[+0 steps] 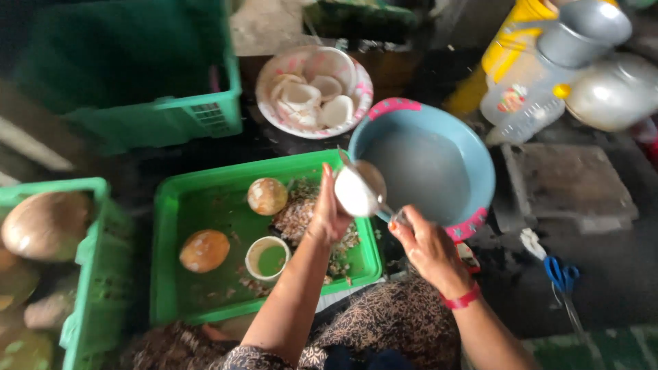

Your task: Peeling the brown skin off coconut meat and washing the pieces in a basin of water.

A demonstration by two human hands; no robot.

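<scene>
My left hand (pixel 327 212) holds a white, peeled coconut half (pixel 354 193) up over the right side of a green tray (pixel 199 301). My right hand (pixel 423 243), with a red band at the wrist, grips the handle of a metal tool (pixel 384 205) set against the coconut half. Just behind them stands a blue basin (pixel 473 161) with whitish liquid in it. In the tray lie two brown husked coconuts (pixel 204 250), a cut shell ring (pixel 267 258) and a heap of brown shavings (pixel 298 216).
A patterned bowl (pixel 360 92) at the back holds several white coconut pieces. A green crate (pixel 157 116) stands at the back left; another crate (pixel 96 274) with whole coconuts is at the left. Blue scissors (pixel 562 274), a metal pot (pixel 610 92) and plastic containers (pixel 521 103) lie to the right.
</scene>
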